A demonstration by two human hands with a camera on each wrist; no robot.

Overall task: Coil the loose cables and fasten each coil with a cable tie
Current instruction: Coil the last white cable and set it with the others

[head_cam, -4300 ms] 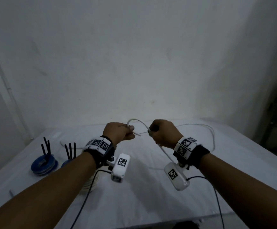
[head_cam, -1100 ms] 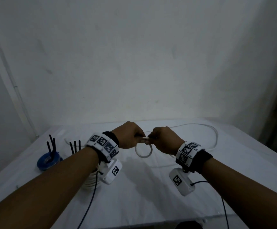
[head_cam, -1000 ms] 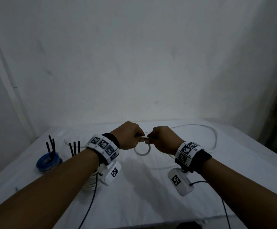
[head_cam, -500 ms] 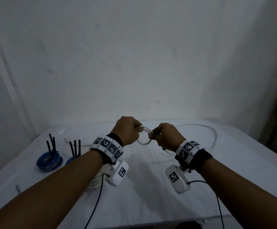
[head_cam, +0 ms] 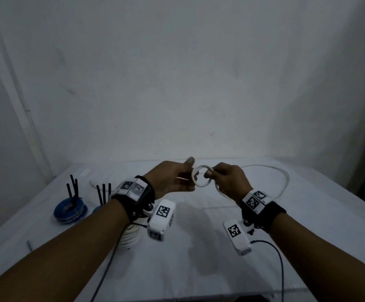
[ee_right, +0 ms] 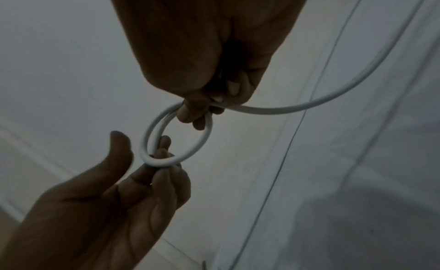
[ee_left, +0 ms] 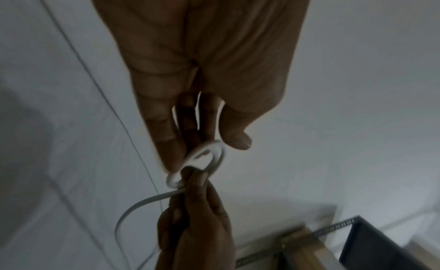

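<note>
- The white cable (head_cam: 201,178) is wound into a small loop of about two turns, held in the air between both hands above the counter (head_cam: 199,247)
- The right hand (head_cam: 228,180) has thumb and curled fingers (ee_right: 190,112) pinching the top of the loop where the turns cross; the free run of the cable leaves this grip and sweeps off in a wide arc lying on the counter toward the far right
- The left hand (head_cam: 172,179) is loosely spread, thumb raised apart; its fingers (ee_right: 164,148) reach through and under the bottom of the loop, which rests on them without a tight grip
- A thin pale sliver shows by the left palm in the head view; what it is cannot be told
- On the counter's left stand two blue coils (head_cam: 70,211), each with black cable ties (head_cam: 73,188) sticking upright
- A finished white coil (head_cam: 131,237) lies beneath the left forearm, partly hidden
- Both wrists carry marker bands and small white cameras with dark leads trailing toward the near edge
</note>
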